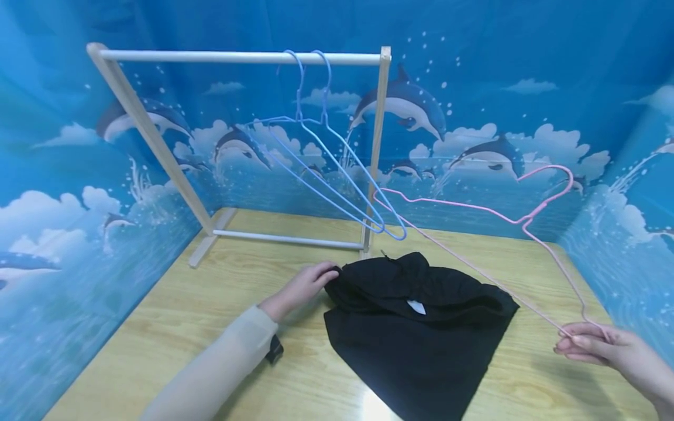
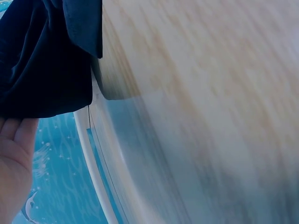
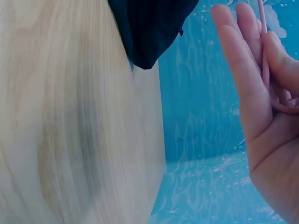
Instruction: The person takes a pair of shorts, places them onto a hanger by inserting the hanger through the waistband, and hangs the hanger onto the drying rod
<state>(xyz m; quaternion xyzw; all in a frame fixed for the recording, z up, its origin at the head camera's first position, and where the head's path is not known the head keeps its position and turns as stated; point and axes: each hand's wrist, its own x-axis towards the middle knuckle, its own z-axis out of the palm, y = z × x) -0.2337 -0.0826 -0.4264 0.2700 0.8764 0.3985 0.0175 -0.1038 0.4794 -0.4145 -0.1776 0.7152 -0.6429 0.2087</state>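
Observation:
A black garment (image 1: 405, 351) with a gathered waist and a small white tag (image 1: 416, 307) lies on the wooden table. At its left waist corner, my left hand (image 1: 300, 286) grips the edge; in the left wrist view, the fingers (image 2: 10, 133) partly disappear behind the dark cloth. Over on the right, my right hand (image 1: 600, 344) pinches one end of a pink clothes hanger (image 1: 538, 209) between thumb and fingers. The hanger is held tilted, hook upward, and its far end reaches left over the garment toward the rack.
Behind the garment at the left stands a wooden rack (image 1: 158, 143) with a white top rail (image 1: 210, 57). Two blue hangers (image 1: 299, 111) hang near the rail's right end. Blue dolphin-print sheets (image 1: 474, 105) enclose the table (image 1: 253, 251) at the back and sides.

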